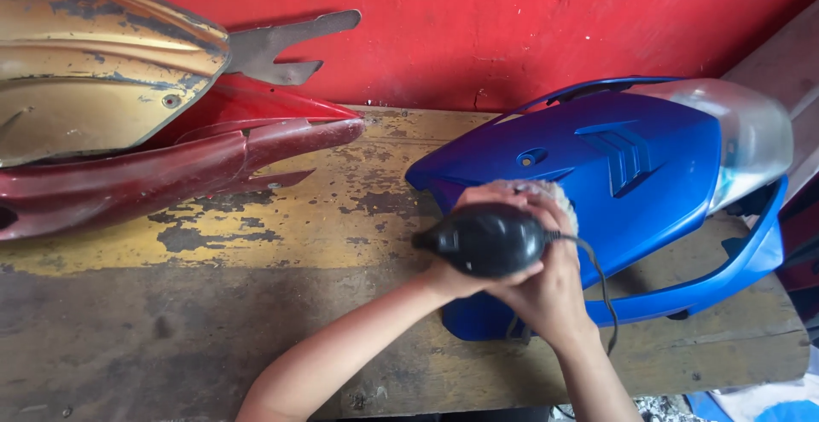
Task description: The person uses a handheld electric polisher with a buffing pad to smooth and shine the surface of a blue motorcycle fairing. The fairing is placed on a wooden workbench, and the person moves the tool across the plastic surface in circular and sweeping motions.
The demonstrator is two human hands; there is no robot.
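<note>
Head view, one frame. Both hands meet at lower centre, wrapped on a black power tool, rounded body, nose pointing to the frame's left. Left hand comes in from the lower left and cups the tool's body from below, fingers curled shut around it. Right hand comes up from the bottom edge, closed over the tool's rear; fingers press on top near a woolly buffing pad (pale, fuzzy, only its upper rim shows above the knuckles). A black cord leaves the tool's right end and loops down over the right wrist.

The pad sits against a blue motorcycle body panel, right of centre, lying on the wooden workbench. A clear lens cover caps the panel's far right end.

Upper left: a dark red fairing lies on the bench, with a worn gold panel stacked over it, both cut off by the left edge. A grey metal bracket sticks out behind them against the red wall.

Hard to make out: the pad's contact face and the tool's head, hidden by the hands. The blue panel's lower edge is partly covered by the forearms. The bottom right corner shows blurred blue and white scraps.
</note>
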